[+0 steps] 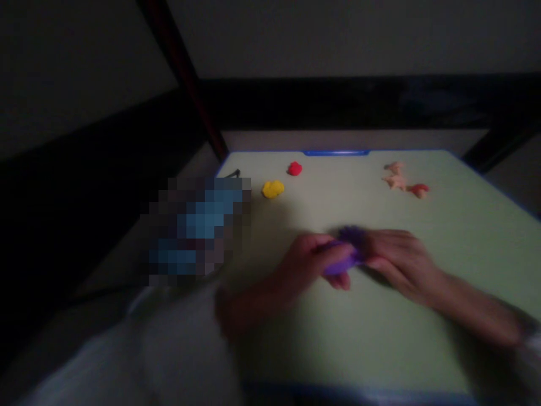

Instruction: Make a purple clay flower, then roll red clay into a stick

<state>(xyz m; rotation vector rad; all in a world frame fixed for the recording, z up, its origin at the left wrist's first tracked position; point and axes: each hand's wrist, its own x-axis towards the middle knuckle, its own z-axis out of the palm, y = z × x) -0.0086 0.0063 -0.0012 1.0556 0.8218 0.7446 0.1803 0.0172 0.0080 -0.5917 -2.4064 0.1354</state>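
My left hand (315, 259) is closed around a smooth, rounded purple lump (340, 259), its thumb lying over the top. It looks like modelling clay, but blur hides its exact kind. A darker purple part with a ridged edge (351, 232) shows at the lump's right end. Against that end my right hand (399, 256) is closed, its fingertips blurred and partly hidden. Both hands are low over the middle of the pale green table (338, 344). Beyond them lie a flattened yellow lump (273, 189) and a small red lump (295, 168).
Toward the back right are small peach-coloured pieces (395, 180) and a red and peach piece (418, 190). The table has a blue rim with a raised blue strip (337, 153) at its far edge. A pixelated blue area (207, 217) borders the left side.
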